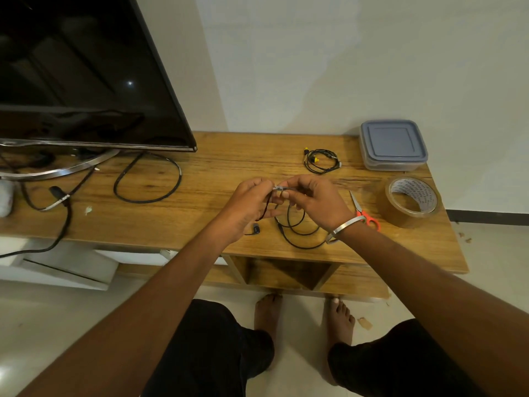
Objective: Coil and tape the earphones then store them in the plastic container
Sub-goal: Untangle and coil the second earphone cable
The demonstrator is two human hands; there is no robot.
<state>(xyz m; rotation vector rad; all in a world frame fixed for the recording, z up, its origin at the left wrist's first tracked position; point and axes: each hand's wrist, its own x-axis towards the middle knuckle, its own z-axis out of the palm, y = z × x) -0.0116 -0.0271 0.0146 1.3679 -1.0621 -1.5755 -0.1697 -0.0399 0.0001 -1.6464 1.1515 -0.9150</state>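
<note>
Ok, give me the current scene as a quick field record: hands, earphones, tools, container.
left hand: pinching the black earphone cable
right hand: pinching the same cable, close to the left hand
black earphone cable: loose loops trailing onto the wooden table, not yet taped
second earphones: yellow buds, coiled, near the container
plastic container: lid on, back right corner
tape roll: right edge, untouched
scissors: beside the tape roll
</note>
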